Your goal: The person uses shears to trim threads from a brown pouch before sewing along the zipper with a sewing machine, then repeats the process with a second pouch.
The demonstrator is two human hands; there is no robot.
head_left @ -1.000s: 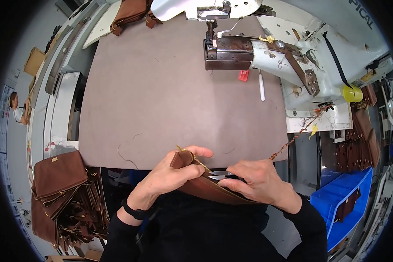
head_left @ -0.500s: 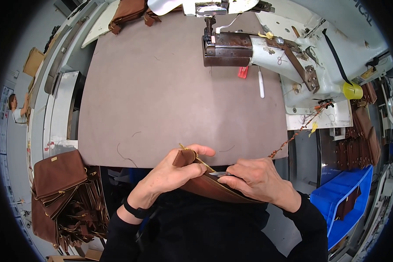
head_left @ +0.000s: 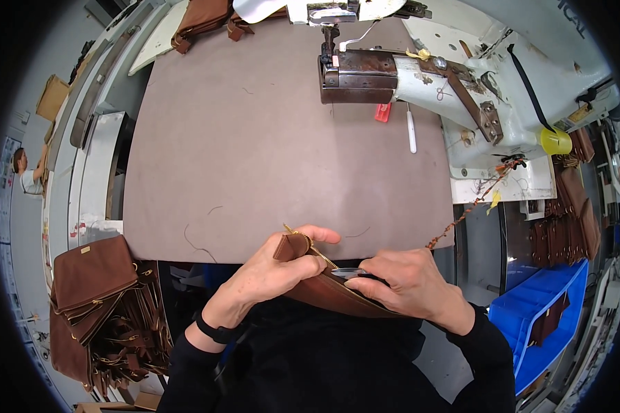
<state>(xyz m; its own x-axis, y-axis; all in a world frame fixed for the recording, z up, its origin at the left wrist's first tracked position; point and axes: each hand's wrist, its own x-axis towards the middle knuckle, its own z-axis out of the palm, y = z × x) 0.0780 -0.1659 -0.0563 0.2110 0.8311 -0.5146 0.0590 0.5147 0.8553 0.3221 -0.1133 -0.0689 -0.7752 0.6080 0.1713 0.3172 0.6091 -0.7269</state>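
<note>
At the table's near edge, my left hand is closed on a brown leather pouch, thumb on its upper edge and index finger stretched out past it. A gold zipper runs along the pouch's opening and curls up at the left end. My right hand grips what look like small thread snips, their metal blades pointing left against the zipper side of the pouch. The snips' handles are mostly hidden in my fingers. The pouch's right end disappears under my right hand.
A sewing machine with a cylinder arm stands over the far right of the brown table. A white-handled tool and a red piece lie beside it. Brown leather bags are piled left; a blue bin stands right.
The snips' blades have shifted slightly and show a little wider beside the zipper. My left hand and the pouch have barely moved.
</note>
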